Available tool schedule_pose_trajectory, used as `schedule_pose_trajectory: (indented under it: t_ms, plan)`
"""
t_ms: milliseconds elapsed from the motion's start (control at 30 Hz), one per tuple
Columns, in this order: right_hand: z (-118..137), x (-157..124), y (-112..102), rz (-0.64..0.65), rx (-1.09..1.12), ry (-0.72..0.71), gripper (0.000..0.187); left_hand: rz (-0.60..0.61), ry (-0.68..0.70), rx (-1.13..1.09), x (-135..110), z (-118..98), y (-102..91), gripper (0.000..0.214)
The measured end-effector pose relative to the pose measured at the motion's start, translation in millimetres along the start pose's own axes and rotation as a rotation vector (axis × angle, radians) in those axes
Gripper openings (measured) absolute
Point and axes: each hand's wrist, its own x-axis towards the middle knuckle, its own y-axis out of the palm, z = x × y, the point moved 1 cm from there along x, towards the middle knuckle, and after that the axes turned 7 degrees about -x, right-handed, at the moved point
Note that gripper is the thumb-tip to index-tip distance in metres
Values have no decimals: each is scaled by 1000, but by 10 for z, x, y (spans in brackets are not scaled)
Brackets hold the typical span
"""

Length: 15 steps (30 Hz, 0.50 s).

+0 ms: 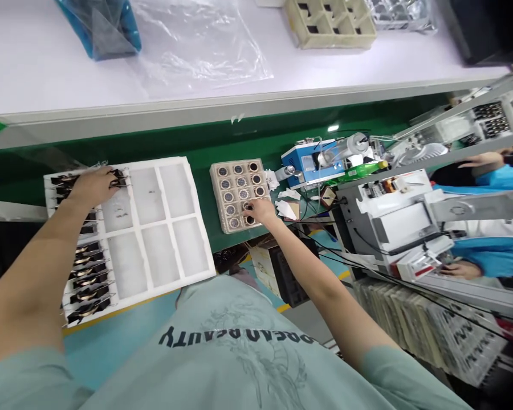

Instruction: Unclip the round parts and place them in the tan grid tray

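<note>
My left hand (94, 183) rests at the far left corner of a white foam tray (162, 228), its fingers closed over small black-and-gold parts (120, 175) there. More of these parts (88, 273) line the tray's left column. My right hand (261, 210) reaches to a small beige tray (239, 193) of round parts on the green belt (222, 142). Its fingertips pinch at a round part (250, 220) in the tray's near row.
A blue device (308, 162) with wires and a green bottle (361, 169) stand right of the beige tray. Machines (393, 222) and another person's blue sleeves (491, 176) fill the right side. A white shelf (47, 57) behind the belt holds plastic sheets and a compartment tray (329, 23).
</note>
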Motion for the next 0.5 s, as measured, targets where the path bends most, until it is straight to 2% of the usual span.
schedule_pose_trajectory:
  t_ms: [100,167,267,333,400,433,467,500]
  plan:
    - [60,-25,65,-78,-22,47,45,2,-28,-126,86,163,6,27]
    - [77,-108,120,-142,-8,78,44,-48,3,-159,48,241,-16,21]
    - [80,-275,185,-201,76,102,39,-269,90,-248,-198,196,-14,14]
    - [100,-398,194,-253,191,109,38,-460,61,-427,-477,-21,117,22]
    - [168,-539,175,-291,373,100,41,-561,-53,-725,-798,-417,423,30]
    - [223,-620,159,-288,492,77,44,-504,-124,-968,-953,-671,643,32]
    - [288,-708,142,-265,622,41,47,-350,-200,-1227,-1095,-951,893,33]
    - [359,-801,123,-223,752,-6,51,-236,-208,-1305,-1224,-1243,1140,34]
